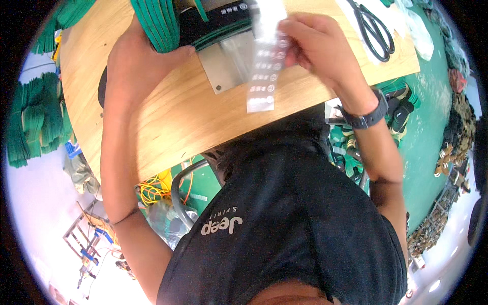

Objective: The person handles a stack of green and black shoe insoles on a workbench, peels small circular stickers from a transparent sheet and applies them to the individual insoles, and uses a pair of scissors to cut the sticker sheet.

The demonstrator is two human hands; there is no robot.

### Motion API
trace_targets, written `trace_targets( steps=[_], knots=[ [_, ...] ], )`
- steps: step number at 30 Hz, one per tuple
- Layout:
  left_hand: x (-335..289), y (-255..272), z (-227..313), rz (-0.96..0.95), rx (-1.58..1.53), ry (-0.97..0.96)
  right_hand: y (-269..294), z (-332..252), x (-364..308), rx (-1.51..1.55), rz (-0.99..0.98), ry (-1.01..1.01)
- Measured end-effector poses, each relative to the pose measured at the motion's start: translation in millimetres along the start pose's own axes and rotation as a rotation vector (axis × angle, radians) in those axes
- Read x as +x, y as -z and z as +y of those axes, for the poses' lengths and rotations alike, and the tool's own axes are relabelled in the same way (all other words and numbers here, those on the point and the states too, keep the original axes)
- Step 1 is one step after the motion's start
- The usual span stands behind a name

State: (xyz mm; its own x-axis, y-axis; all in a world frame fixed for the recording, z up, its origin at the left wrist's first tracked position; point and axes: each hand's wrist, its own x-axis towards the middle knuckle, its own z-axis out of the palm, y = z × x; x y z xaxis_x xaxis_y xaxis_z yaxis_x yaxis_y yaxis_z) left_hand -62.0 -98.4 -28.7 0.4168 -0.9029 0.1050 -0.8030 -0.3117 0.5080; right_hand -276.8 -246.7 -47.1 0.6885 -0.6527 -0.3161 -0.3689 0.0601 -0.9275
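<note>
One label strip [264, 76], right hand [316, 44] pinching it; left hand [134, 63], apart, touches green bands [157, 23], grip unclear. Peeling, apparently; next move wants delicacy.

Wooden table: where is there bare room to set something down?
The widest bare patch of the table lies between the left forearm, flat plate and near edge; a smaller one between label strip, right hand and near edge. It is crowded at the far middle: green bands against the left hand, beside dark material.

Blurred strip [262, 84], cropped green bundle [158, 25]
</note>
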Motion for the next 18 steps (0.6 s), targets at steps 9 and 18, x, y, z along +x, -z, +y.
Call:
trace_targets(
  steps=[9, 18],
  knots=[
    [1, 13, -13, 0.064, -0.182, 0.091, 0, 4, 11, 0.228, -0.069, 0.017],
    [-6, 23, -52, 0.428, -0.558, -0.031, -12, -7, 16, -0.138, -0.124, -0.039]
  ],
)
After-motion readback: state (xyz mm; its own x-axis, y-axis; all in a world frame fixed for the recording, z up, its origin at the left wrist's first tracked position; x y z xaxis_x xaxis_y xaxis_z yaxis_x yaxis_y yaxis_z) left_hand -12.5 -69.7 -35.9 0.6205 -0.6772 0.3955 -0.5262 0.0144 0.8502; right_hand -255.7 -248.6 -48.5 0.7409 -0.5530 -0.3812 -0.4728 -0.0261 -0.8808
